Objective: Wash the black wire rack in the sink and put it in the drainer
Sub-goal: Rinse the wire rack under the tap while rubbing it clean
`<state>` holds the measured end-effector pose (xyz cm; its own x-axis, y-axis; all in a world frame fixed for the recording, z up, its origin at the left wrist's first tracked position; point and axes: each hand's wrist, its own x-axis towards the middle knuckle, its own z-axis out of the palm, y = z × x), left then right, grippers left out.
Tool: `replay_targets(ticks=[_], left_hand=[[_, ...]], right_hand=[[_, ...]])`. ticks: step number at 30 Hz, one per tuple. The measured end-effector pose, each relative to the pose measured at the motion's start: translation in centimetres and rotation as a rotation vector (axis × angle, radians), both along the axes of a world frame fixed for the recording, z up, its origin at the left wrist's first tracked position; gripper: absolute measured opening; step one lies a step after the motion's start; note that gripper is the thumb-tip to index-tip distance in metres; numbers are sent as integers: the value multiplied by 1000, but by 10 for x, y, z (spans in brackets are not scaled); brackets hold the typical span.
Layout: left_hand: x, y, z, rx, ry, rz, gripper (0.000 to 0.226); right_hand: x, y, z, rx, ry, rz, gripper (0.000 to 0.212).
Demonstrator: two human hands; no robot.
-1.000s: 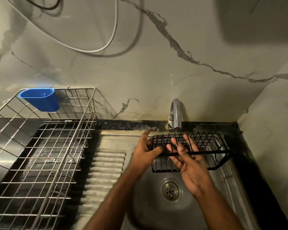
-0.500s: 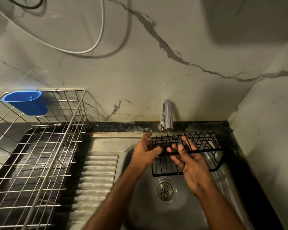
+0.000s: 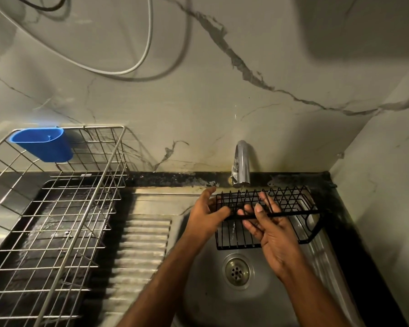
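The black wire rack hangs over the steel sink, just below the tap. A thin stream of water falls from the tap onto it. My left hand grips the rack's left end, thumb over the front bar. My right hand lies palm up against the rack's front, its straight fingers pressing on the wires. The silver wire drainer stands at the left over a black tray.
A blue plastic cup hangs on the drainer's back rim. A ribbed draining board lies between drainer and basin. The sink drain is below the rack. A marble wall closes the right side, and cables hang above.
My right hand's fingers have slid slightly along the rack's front wires. The rack and my left hand stay in place under the tap; the view has shifted a little.
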<state>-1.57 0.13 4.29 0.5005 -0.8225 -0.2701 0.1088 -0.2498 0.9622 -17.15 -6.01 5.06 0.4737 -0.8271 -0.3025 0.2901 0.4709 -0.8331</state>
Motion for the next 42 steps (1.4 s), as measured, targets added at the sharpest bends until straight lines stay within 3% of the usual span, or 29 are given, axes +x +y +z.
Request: replay_targets(ticks=[25, 37, 42], left_hand=[[9, 16, 12, -76, 65, 122, 61], [5, 15, 30, -77, -178, 208, 53], [5, 16, 32, -68, -243, 243, 53]], right_hand=[[6, 12, 10, 56, -49, 46, 40], [11, 14, 6, 198, -80, 9, 21], [12, 13, 8, 190, -92, 15, 28]])
